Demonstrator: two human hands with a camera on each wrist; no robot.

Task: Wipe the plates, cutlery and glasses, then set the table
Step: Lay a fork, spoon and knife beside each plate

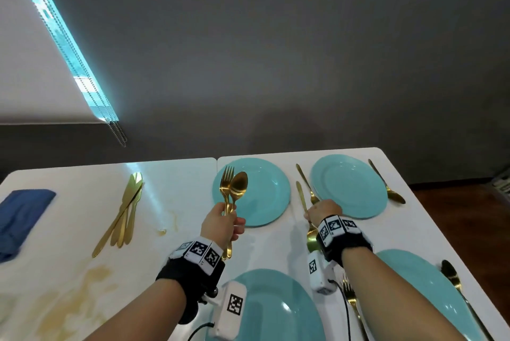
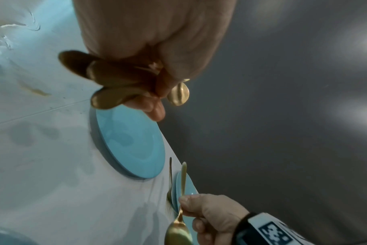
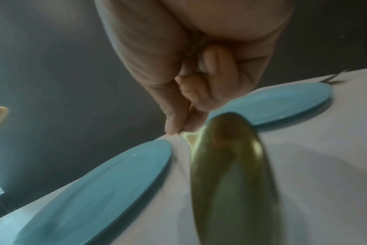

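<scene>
My left hand (image 1: 229, 216) grips a gold fork (image 1: 226, 178) and spoon (image 1: 239, 185) upright above the near edge of the far-left teal plate (image 1: 265, 194). Their handle ends (image 2: 107, 77) stick out below the fist in the left wrist view. My right hand (image 1: 310, 215) pinches the handle of another gold spoon (image 1: 312, 240) low over the table, between the two far plates, bowl (image 3: 226, 165) toward me. A gold fork (image 1: 306, 183) lies left of the far-right plate (image 1: 349, 186), a spoon (image 1: 386, 185) on its right.
Two more teal plates (image 1: 276, 305) (image 1: 419, 285) sit near me, with a fork (image 1: 352, 296) between them and a dark spoon (image 1: 452, 277) at the right. Several gold knives (image 1: 124, 211) and a blue cloth (image 1: 22, 216) lie on the left table, which has brownish stains (image 1: 71, 299).
</scene>
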